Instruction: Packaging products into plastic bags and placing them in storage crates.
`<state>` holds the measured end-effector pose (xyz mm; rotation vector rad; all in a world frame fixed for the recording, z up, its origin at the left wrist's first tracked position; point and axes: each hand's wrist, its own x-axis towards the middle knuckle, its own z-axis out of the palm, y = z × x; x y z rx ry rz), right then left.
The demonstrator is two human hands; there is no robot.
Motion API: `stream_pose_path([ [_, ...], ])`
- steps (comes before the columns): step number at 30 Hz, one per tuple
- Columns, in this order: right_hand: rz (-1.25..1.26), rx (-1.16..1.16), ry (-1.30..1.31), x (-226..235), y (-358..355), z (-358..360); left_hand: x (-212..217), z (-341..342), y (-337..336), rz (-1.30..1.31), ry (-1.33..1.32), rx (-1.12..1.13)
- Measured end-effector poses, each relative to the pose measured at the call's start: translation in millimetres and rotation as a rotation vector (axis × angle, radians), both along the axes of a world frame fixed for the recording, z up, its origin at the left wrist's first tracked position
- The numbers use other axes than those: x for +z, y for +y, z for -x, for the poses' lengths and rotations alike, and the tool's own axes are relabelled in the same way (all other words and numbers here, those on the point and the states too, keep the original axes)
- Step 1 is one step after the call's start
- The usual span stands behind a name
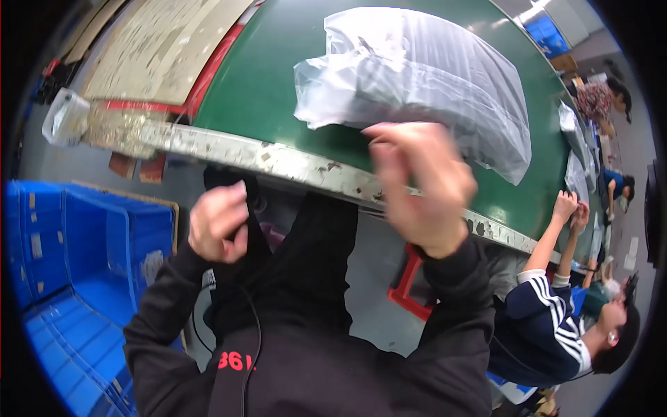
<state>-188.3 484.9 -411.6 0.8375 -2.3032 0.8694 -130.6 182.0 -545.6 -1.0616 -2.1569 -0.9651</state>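
A clear plastic bag (445, 76) with pale, greyish contents lies on the green work surface (271, 76) in front of me. Its crumpled end (326, 87) points left. Just this side of the bag, above the metal table edge, my right hand (424, 184) is smeared by motion. Its fingers are bent, and whether they grip anything does not show. My left hand (219, 222) is off the table, over my lap, with its fingers curled in. A small pale spot shows at its fingertips, too small to name.
A worn metal rail (278, 158) edges the table. Blue plastic crates (90, 257) stand at lower left, and a worn board (160, 52) lies at upper left. Under the table is a red frame (410, 285). To the right, a co-worker (549, 320) handles plastic bags (577, 160); other people sit beyond.
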Motion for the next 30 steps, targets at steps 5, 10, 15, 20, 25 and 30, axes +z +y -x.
stream_pose_path([
  [5, -0.266, -0.463, 0.275, 22, 66, 6, 83, 62, 51, -0.323, -0.496, 0.136],
  [10, 0.102, -0.348, -0.254, 7, 88, 12, 49, 135, 84, -0.434, -0.756, 0.090],
  [15, 0.184, -0.314, -0.355, 9, 85, 12, 56, 161, 89, -0.405, -0.822, -0.109],
  [20, 0.274, -0.300, -0.383, 9, 82, 12, 95, 180, 79, -0.444, -1.066, -0.118],
  [25, 0.235, -0.311, -0.399, 13, 64, 0, 114, 158, 85, -0.339, -0.750, 0.143],
  [30, 0.191, -0.296, -0.289, 5, 43, -14, 93, 167, 66, -0.647, -1.210, -0.303],
])
